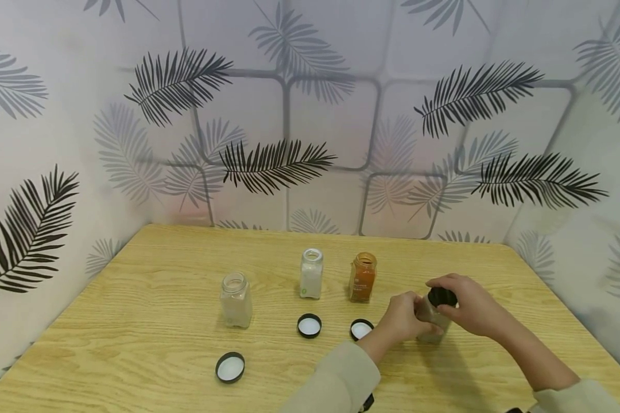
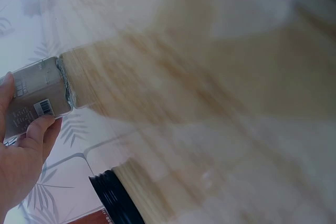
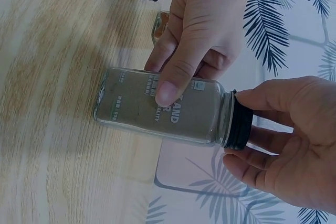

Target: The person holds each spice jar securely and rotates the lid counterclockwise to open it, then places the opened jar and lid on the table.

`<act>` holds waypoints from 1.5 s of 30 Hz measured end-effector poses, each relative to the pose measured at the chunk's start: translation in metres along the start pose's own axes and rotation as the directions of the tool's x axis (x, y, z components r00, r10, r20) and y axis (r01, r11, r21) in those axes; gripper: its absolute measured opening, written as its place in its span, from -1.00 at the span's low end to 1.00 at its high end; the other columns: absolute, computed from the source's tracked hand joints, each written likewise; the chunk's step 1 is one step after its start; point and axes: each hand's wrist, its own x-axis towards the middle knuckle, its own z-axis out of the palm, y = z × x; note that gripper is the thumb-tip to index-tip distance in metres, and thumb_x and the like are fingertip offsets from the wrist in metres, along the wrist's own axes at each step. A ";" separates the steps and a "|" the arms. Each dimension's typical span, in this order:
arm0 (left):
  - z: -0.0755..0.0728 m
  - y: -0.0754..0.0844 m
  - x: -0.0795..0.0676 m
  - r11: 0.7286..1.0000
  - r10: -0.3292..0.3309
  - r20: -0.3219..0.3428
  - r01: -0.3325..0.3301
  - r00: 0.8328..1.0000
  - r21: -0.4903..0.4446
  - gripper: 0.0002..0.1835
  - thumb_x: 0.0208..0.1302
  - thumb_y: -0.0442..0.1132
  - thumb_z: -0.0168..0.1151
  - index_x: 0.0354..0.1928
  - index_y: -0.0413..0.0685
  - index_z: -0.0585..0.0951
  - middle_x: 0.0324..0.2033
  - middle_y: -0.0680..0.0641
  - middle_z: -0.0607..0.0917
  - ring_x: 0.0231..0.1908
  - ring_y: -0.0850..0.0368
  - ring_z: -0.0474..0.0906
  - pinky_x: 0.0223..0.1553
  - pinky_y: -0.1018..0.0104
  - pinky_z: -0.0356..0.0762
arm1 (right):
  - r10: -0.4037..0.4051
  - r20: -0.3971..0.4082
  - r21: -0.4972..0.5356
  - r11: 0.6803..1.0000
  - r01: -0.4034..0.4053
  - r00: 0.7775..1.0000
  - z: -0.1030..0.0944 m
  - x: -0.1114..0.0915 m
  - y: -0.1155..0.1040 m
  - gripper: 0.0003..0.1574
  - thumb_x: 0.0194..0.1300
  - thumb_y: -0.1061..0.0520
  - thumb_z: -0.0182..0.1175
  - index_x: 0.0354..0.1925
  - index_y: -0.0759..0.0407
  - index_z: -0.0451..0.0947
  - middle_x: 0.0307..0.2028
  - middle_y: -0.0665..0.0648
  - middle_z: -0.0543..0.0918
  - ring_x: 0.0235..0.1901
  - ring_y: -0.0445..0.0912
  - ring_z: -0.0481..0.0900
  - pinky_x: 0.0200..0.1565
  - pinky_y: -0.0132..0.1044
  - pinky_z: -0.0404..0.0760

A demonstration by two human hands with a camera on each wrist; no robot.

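At the right of the table, my left hand [image 1: 404, 319] grips a glass spice jar [image 3: 137, 107] round its body. It is filled with grey-brown powder and printed with white lettering. My right hand [image 1: 472, 305] pinches the jar's ribbed black lid [image 3: 241, 125] between thumb and fingers. The lid sits on the jar's neck. The right wrist view shows the left thumb lying across the printed side. In the left wrist view, a barcode label [image 2: 44, 107] shows beside the left fingers.
Three lidless glass jars stand further left: one with pale powder [image 1: 236, 308], one with white contents [image 1: 311, 280], one with orange-red powder [image 1: 362, 282]. Black lids with white undersides lie before them: a left lid [image 1: 230, 367], a middle lid [image 1: 309, 326] and one [image 1: 361, 329] near my left wrist. A leaf-patterned wall [image 1: 330, 201] borders the table.
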 end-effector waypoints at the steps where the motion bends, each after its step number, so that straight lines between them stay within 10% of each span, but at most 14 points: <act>1: 0.000 0.000 0.000 1.000 0.000 -0.001 0.000 1.000 0.001 -0.62 -0.08 -0.14 0.49 -0.25 -0.11 0.54 -0.42 0.07 0.56 -0.45 0.33 0.40 -0.43 0.55 0.42 | -0.001 0.003 0.002 1.000 0.001 1.000 0.000 0.000 0.000 -0.51 0.04 0.38 0.28 0.00 0.46 0.48 -0.09 0.40 0.57 -0.12 0.25 0.56 -0.18 0.00 0.61; 17: 0.001 0.002 -0.001 0.998 -0.050 -0.002 0.050 0.999 -0.038 -0.63 -0.09 -0.13 0.49 -0.27 -0.04 0.53 -0.43 0.10 0.53 -0.43 0.32 0.42 -0.41 0.52 0.45 | 0.171 -0.095 -0.020 0.985 -0.173 0.981 0.008 0.001 0.000 -0.54 0.15 0.13 0.27 -0.12 0.51 0.50 -0.32 0.33 0.55 -0.42 0.00 0.50 -0.49 -0.25 0.50; 45: 0.002 -0.001 0.000 1.000 -0.011 0.006 0.012 1.000 -0.027 -0.60 -0.08 -0.16 0.49 -0.21 -0.11 0.54 -0.40 0.07 0.58 -0.42 0.34 0.45 -0.40 0.54 0.46 | -0.053 0.015 -0.010 0.999 0.053 0.998 -0.010 -0.003 0.005 -0.52 0.11 0.37 0.23 0.04 0.42 0.45 -0.08 0.36 0.55 -0.11 0.20 0.54 -0.29 -0.12 0.58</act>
